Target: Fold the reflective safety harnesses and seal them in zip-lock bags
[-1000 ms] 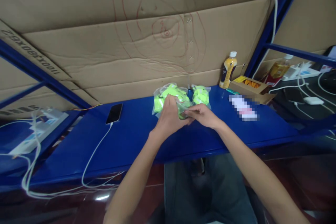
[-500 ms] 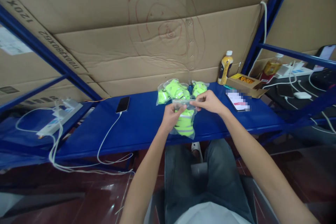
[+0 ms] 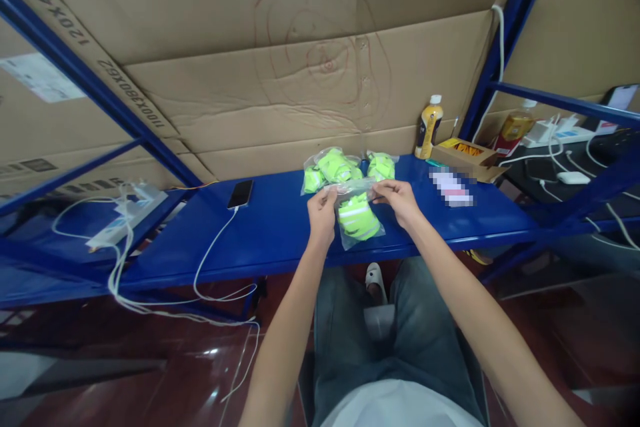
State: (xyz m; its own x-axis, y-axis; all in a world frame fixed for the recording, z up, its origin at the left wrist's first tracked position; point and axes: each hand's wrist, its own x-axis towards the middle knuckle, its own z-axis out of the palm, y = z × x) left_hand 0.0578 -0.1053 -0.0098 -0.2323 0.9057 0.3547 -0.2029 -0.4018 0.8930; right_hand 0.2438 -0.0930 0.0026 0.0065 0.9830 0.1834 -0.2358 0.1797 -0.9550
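Note:
A clear plastic bag (image 3: 359,219) with folded neon-yellow material and pale stripes inside hangs between my hands at the front of the blue shelf. My left hand (image 3: 323,211) pinches the bag's upper left corner. At the upper right corner, my right hand (image 3: 397,200) grips the same bag, so its top edge is stretched across. Just behind lie more bagged neon-yellow pieces (image 3: 334,165), and another such bag (image 3: 381,165) rests to their right.
On the blue shelf (image 3: 280,227) are a cabled black phone (image 3: 241,193) at left, and a yellow bottle (image 3: 429,127), an open cardboard box (image 3: 467,159) and a blurred phone (image 3: 451,187) at right. A power strip (image 3: 127,217) with white cables sits far left.
My hands have moved apart along the bag's top edge, pulling it straight. The bag's lower part has swung slightly right and up. The camera view has shifted a little.

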